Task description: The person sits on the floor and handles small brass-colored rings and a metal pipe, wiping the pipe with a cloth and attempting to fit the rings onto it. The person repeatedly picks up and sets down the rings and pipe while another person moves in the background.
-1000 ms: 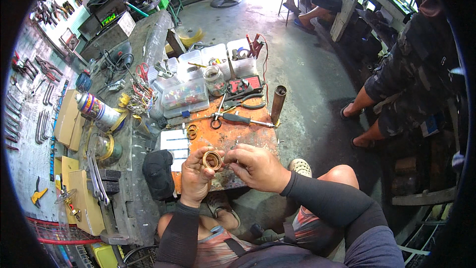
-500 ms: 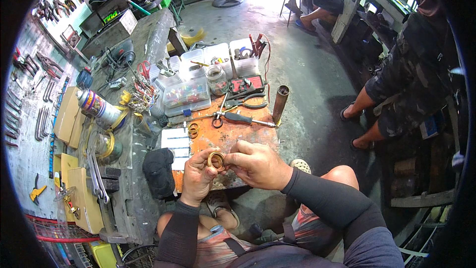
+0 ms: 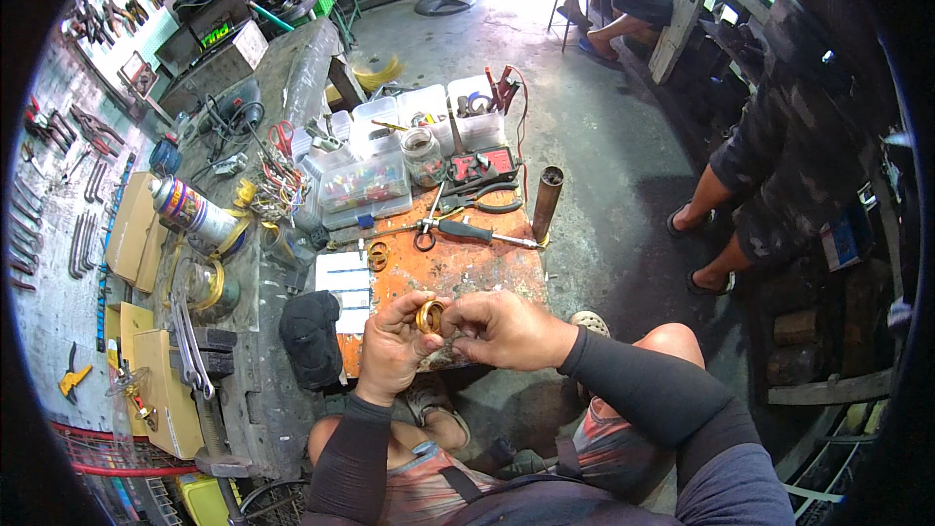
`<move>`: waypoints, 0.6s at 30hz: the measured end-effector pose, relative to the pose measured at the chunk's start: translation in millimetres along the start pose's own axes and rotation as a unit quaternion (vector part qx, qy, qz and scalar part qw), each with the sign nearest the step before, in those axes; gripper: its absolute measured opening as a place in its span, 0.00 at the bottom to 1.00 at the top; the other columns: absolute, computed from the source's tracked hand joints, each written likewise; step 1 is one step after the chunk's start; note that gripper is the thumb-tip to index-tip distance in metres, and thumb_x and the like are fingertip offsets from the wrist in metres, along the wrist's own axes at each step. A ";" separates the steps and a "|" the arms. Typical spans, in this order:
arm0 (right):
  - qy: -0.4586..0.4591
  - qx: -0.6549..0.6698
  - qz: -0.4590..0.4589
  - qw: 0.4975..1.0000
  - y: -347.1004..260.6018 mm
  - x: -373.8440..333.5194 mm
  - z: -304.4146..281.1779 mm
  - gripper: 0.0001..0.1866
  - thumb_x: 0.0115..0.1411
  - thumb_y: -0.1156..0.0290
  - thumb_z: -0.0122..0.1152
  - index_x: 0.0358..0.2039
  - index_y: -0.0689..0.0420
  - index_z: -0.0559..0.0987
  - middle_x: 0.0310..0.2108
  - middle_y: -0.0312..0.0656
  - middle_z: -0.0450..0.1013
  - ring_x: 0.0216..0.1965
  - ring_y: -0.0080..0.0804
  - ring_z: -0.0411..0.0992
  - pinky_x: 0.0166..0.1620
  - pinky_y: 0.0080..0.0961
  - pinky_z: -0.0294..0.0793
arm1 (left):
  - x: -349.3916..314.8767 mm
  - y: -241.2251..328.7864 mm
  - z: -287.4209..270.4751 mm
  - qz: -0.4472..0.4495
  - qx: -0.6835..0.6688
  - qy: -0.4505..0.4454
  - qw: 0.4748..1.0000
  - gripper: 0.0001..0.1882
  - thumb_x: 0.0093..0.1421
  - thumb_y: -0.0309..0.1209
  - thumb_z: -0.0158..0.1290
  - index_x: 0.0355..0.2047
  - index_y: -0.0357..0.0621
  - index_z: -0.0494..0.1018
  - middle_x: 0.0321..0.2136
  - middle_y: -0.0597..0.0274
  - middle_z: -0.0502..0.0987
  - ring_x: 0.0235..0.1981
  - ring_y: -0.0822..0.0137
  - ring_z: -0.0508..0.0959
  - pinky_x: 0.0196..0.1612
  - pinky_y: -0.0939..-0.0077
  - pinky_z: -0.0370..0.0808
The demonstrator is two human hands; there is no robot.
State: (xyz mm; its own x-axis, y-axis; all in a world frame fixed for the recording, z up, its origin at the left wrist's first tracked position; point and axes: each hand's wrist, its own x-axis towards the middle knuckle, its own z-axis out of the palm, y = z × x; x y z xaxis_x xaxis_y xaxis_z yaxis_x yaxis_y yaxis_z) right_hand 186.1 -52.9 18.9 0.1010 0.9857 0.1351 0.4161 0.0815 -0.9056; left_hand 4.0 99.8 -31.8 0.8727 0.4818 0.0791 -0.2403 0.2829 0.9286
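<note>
My left hand (image 3: 394, 343) pinches a brass-coloured ring (image 3: 430, 317) between thumb and fingers, over the near edge of the orange worktop (image 3: 458, 273). Close by on the right, my right hand (image 3: 506, 329) has its fingertips drawn together beside the ring; whatever they hold, if anything, is hidden. More brass-coloured rings (image 3: 377, 254) lie on the worktop beyond my left hand. A screwdriver (image 3: 467, 232) with a dark handle rests farther back, near pliers (image 3: 497, 200) with black grips.
Clear plastic boxes (image 3: 365, 190) and a glass jar (image 3: 422, 158) crowd the worktop's far side. An upright metal tube (image 3: 548, 203) stands at its right edge. A black cap (image 3: 312, 339) lies left of my left hand. Another person's legs (image 3: 716, 229) are at the right.
The ring has turned in my left hand, showing more of its outer side. My right hand has shifted slightly right. The person at the right has moved a little.
</note>
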 end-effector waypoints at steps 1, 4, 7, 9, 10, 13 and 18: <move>-0.028 0.111 0.049 0.992 3.9 -0.5 1.7 0.08 0.66 0.72 0.70 0.45 0.57 0.83 0.33 0.39 0.78 0.37 0.39 0.81 0.40 0.37 0.81 | 0.6 -0.5 1.2 0.010 0.001 -0.005 1.000 0.34 0.58 0.32 0.77 0.62 0.38 0.77 0.56 0.53 0.84 0.54 0.65 0.85 0.61 0.69 0.83; -0.054 0.424 0.160 0.890 13.9 -6.9 6.6 0.08 0.68 0.73 0.67 0.47 0.58 0.83 0.34 0.34 0.78 0.35 0.29 0.80 0.38 0.29 0.79 | 3.9 2.2 2.3 0.024 0.025 0.004 0.999 0.37 0.55 0.36 0.80 0.62 0.39 0.77 0.56 0.51 0.85 0.55 0.63 0.85 0.61 0.67 0.83; 0.045 0.598 0.174 0.781 4.8 -10.6 -8.8 0.09 0.72 0.76 0.59 0.50 0.58 0.81 0.41 0.37 0.78 0.31 0.25 0.77 0.37 0.25 0.79 | 2.5 2.0 -0.9 0.036 0.018 0.015 0.999 0.37 0.56 0.34 0.79 0.63 0.41 0.76 0.57 0.49 0.84 0.56 0.59 0.86 0.61 0.65 0.84; 0.137 0.543 0.174 0.810 -1.8 -9.2 -26.7 0.09 0.72 0.77 0.54 0.48 0.59 0.81 0.42 0.38 0.76 0.29 0.25 0.75 0.36 0.26 0.79 | 1.4 3.0 -3.9 0.041 -0.003 0.007 0.999 0.34 0.58 0.29 0.77 0.62 0.40 0.76 0.60 0.50 0.83 0.58 0.57 0.85 0.63 0.62 0.84; 0.155 0.504 0.152 0.836 2.6 -9.0 -32.5 0.08 0.73 0.75 0.51 0.44 0.60 0.79 0.39 0.40 0.77 0.29 0.27 0.75 0.36 0.26 0.79 | 1.6 3.3 -4.6 0.044 -0.014 0.001 0.999 0.32 0.59 0.27 0.75 0.62 0.39 0.76 0.61 0.50 0.82 0.59 0.57 0.85 0.64 0.61 0.84; 0.097 0.486 0.093 0.863 10.7 -17.2 -46.7 0.11 0.75 0.72 0.47 0.39 0.61 0.78 0.35 0.42 0.76 0.30 0.29 0.77 0.37 0.26 0.80 | 4.7 1.2 -3.4 0.048 -0.011 -0.004 0.999 0.28 0.66 0.27 0.70 0.65 0.39 0.74 0.61 0.51 0.81 0.59 0.57 0.85 0.63 0.64 0.84; 0.008 0.232 0.142 0.962 2.3 -35.4 -42.4 0.24 0.82 0.55 0.47 0.35 0.63 0.77 0.29 0.39 0.77 0.25 0.29 0.77 0.32 0.28 0.79 | 8.8 -5.0 -3.5 -0.070 0.165 0.063 0.982 0.19 0.74 0.26 0.61 0.63 0.35 0.77 0.51 0.55 0.86 0.50 0.60 0.88 0.57 0.67 0.85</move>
State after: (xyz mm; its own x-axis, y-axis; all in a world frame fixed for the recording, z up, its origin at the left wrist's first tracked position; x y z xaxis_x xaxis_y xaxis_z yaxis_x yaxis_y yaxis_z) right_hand 221.8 -93.8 29.1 0.1658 0.9759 -0.1420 -0.0782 -0.1306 -0.9884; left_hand 11.4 105.6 -37.0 0.8224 0.5627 -0.0845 0.0481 0.0792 0.9957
